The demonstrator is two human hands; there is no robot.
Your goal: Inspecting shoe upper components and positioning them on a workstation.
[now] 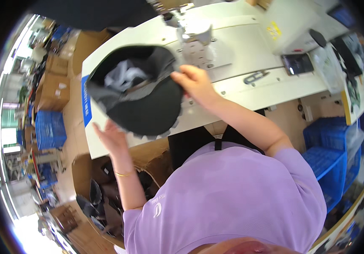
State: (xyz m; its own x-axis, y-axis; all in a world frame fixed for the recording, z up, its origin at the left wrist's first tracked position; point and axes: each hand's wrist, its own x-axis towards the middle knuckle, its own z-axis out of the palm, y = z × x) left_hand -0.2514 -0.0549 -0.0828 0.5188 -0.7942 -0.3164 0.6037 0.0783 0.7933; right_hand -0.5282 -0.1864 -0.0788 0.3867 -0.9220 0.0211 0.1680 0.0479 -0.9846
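Observation:
A dark grey and black cap (148, 108) with a curved brim is held up over the left part of the white sewing table, its hollow inside facing me. Pale grey crumpled material (124, 77) shows within it. My right hand (196, 84) pinches the cap's right edge, where the brim meets the crown. Just below the cap's lower left edge is my left hand (113, 137), thumb spread away from the fingers. Some of its fingertips are blurred or hidden near the cap, and no grip on it shows.
A sewing machine (194, 31) stands beyond the cap. Thread snips (256, 77) and a dark phone (297, 64) lie on the tabletop (249, 42) to the right. A cardboard box (148, 156) with dark pieces sits below left; blue crates (326, 163) stand at right.

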